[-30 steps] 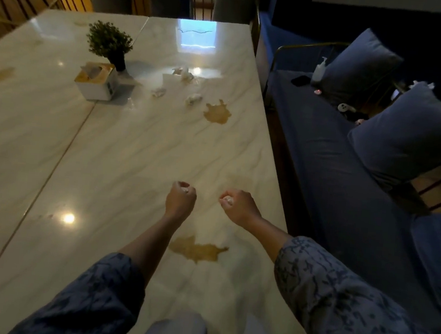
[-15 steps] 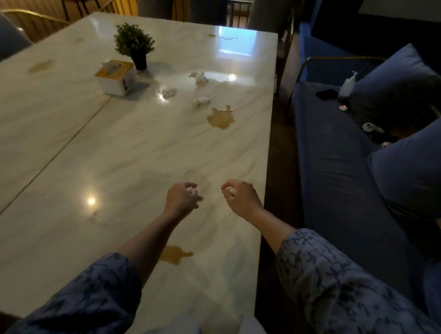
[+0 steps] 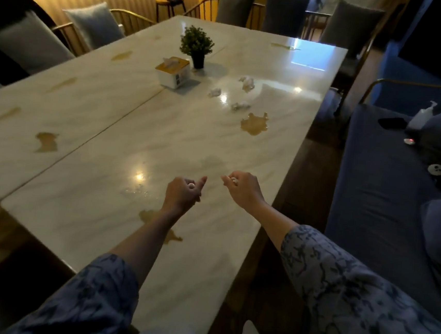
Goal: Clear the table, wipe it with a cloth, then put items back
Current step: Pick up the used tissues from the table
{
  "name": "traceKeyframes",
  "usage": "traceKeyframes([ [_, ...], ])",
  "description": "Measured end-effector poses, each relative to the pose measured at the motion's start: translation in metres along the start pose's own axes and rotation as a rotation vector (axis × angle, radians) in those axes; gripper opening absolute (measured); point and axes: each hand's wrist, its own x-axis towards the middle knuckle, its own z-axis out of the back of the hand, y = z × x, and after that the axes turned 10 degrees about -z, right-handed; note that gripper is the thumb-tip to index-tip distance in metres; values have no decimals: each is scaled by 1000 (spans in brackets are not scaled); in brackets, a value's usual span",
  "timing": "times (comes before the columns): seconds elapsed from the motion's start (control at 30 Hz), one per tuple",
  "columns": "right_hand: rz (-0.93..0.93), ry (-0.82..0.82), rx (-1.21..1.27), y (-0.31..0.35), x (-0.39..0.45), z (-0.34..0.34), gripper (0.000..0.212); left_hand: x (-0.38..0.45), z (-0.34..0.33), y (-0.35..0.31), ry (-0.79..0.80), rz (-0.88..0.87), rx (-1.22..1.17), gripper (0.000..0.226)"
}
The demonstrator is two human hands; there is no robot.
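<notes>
A long white marble table (image 3: 162,139) stretches ahead. At its far middle stand a white tissue box (image 3: 172,72) and a small potted plant (image 3: 197,44). Right of them lie three crumpled tissues (image 3: 247,82), one of which (image 3: 240,105) sits beside a brown spill (image 3: 254,123). More brown stains (image 3: 47,140) mark the left half, and one (image 3: 155,215) lies under my left forearm. My left hand (image 3: 183,194) and my right hand (image 3: 241,190) hover curled over the near table, apart from each other. A small white scrap shows in each.
A blue sofa (image 3: 378,198) with cushions runs along the table's right side, across a narrow floor gap. A pump bottle (image 3: 423,113) and small items lie on it. Grey chairs (image 3: 284,10) line the far end and left side; a wooden stool (image 3: 169,1) stands by the wall.
The view has pulled back and swung, so more of the table's left half and the chairs show. Both hands keep their curled pose; my left index finger now sticks out.
</notes>
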Motion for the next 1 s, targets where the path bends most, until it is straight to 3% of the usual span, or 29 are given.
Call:
traceKeyframes([
  [0.2,42,18,-13,33,-5,-18,58,-3,37,22,78,-33,322,58],
  [0.47,73,123,-46,40,1,-55,66,-15,36,47,-8,76,240,50],
  [0.6,112,216,-82,36,23,-53,53,-2,24,47,-21,161,192,29],
  [0.77,216,305,-85,30,92,-15,23,50,-10,13,-111,231,202,40],
  [1.0,291,320,-193,21,160,35,16,98,-45,-22,-208,234,171,40],
])
